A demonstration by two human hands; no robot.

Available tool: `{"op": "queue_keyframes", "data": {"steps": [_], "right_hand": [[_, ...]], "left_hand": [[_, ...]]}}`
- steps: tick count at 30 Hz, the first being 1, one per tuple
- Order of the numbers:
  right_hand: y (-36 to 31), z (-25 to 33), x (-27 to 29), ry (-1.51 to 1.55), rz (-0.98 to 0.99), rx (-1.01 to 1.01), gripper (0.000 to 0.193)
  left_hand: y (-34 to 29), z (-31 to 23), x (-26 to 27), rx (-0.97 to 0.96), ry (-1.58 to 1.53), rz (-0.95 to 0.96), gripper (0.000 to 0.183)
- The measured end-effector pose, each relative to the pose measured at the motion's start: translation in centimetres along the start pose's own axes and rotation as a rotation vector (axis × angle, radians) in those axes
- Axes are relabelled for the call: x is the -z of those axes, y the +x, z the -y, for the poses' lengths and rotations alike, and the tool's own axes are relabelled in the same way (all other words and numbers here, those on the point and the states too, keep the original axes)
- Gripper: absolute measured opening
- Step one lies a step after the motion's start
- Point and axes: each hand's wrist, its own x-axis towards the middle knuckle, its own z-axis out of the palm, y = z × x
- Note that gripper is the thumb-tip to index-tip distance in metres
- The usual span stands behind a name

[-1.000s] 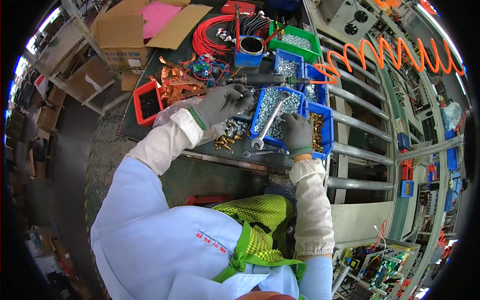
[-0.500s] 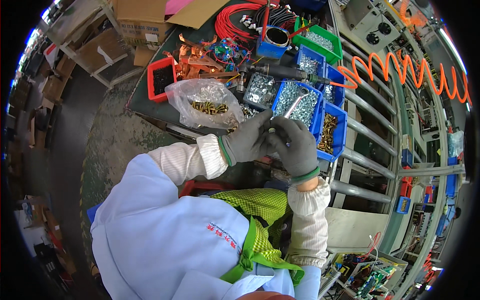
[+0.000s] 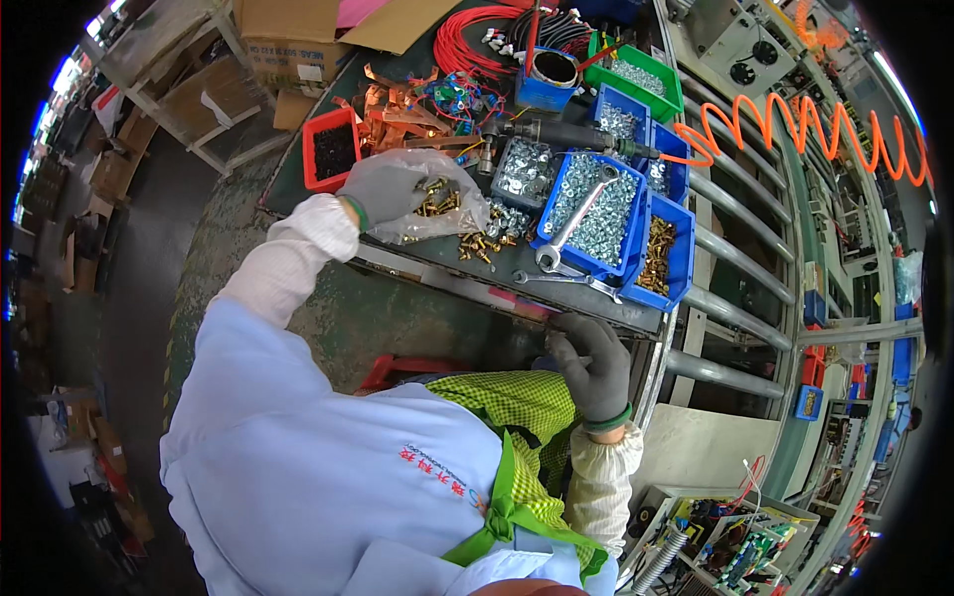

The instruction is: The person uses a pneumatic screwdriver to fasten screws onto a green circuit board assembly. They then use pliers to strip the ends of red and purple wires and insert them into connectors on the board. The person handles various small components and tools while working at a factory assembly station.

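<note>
My left hand (image 3: 386, 186), in a grey glove, reaches into a clear plastic bag (image 3: 449, 214) of brass screws on the dark workbench (image 3: 298, 179); its fingers are hidden inside the bag. Loose brass screws (image 3: 481, 244) lie beside the bag. My right hand (image 3: 593, 366), also gloved, hangs below the bench's front edge near my green checked apron with its fingers curled; I cannot see anything in it. A blue bin of silver screws (image 3: 596, 214) with a wrench (image 3: 568, 226) lying across it stands just right of the bag.
More blue bins (image 3: 664, 248) and a green bin (image 3: 636, 74) hold fasteners. A red tray (image 3: 329, 149), copper parts (image 3: 393, 114), red cable coils (image 3: 477, 40) and a power tool (image 3: 561, 134) with an orange coiled hose (image 3: 795, 124) crowd the bench. Cardboard boxes (image 3: 288, 40) stand at the back left.
My hands, together in front of me half a second ago, have parted. The left went up to the screw bag on the bench and the right dropped below the bench edge.
</note>
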Motion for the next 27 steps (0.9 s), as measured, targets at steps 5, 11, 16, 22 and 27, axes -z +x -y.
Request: {"op": "queue_keyframes", "data": {"steps": [5, 11, 16, 22, 27], "right_hand": [[-1.5, 0.4, 0.4, -0.041, 0.014, -0.008, 0.023], [-3.1, -0.1, -0.5, 0.008, 0.024, -0.037, 0.022], [-4.1, 0.0, -1.2, 0.023, 0.066, -0.025, 0.021], [-6.0, -0.8, 0.0, 0.031, -0.005, -0.025, 0.021], [-7.0, -2.1, -1.2, 0.103, 0.009, -0.080, 0.022]], "left_hand": [[2.0, -1.3, -0.4, 0.087, 0.123, 0.162, 0.047], [3.5, 0.2, -2.2, -0.005, 0.029, 0.239, 0.049], [3.7, 1.4, -4.6, 0.023, -0.038, 0.154, 0.038], [3.8, 3.5, -1.6, 0.012, -0.469, 0.327, 0.030], [2.2, 3.0, 0.3, 0.312, -1.481, 0.548, 0.023]]}}
